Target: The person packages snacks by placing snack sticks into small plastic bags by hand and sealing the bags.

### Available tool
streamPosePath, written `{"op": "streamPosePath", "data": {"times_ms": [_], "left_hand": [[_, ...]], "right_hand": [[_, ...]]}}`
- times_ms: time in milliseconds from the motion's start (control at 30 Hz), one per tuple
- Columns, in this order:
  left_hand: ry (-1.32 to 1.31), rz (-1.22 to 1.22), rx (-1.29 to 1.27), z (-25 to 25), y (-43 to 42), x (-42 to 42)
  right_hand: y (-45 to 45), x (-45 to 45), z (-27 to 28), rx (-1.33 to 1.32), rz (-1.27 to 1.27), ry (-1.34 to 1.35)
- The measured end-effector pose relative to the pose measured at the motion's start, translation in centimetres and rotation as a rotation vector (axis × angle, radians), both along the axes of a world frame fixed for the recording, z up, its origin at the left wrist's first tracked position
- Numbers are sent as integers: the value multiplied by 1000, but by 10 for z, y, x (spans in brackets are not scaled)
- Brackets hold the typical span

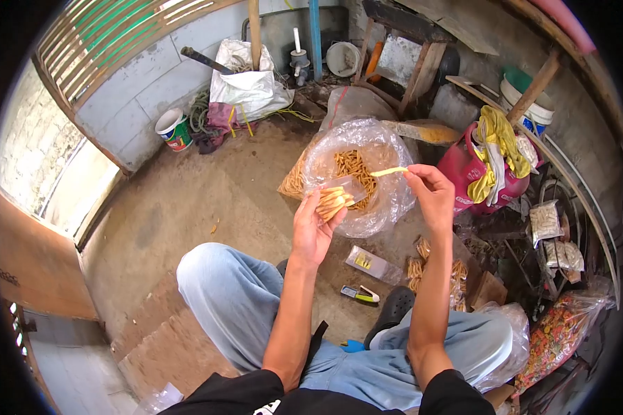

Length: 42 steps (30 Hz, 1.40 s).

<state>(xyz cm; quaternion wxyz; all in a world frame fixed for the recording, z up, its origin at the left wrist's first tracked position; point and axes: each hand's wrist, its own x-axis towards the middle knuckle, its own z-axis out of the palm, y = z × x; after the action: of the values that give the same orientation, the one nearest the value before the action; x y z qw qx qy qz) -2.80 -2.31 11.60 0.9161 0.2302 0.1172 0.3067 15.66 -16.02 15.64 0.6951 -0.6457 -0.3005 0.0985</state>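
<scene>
We had a big, clear, crinkly plastic bag (387,138) of brown sticks (354,166) below our hands. Our left hand (314,232) gripped a small clear bag (354,185) of yellow sticks (333,203); our right hand (432,196) pinched one thin yellow stick (389,171) over the brown ones.

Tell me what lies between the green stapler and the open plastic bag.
A clear plastic packet lies between the stapler and the open bag, in the head view.
</scene>
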Motion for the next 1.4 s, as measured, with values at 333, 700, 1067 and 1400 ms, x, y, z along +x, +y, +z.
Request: {"op": "streamPosePath", "data": {"times_ms": [333, 700, 1067, 1400], "left_hand": [[-71, -58, 14, 17, -11, -1], [50, -20, 232, 19, -18, -3], [50, 96, 172, 10, -20, 1], [9, 1, 171, 15, -15, -3]], "right_hand": [[-11, -57, 45, -178, -126, -551], [10, -77, 13, -138, 56, -346], [13, -70, 6, -76, 320, 65], [9, -63, -1, -15, 240, -122]]}}
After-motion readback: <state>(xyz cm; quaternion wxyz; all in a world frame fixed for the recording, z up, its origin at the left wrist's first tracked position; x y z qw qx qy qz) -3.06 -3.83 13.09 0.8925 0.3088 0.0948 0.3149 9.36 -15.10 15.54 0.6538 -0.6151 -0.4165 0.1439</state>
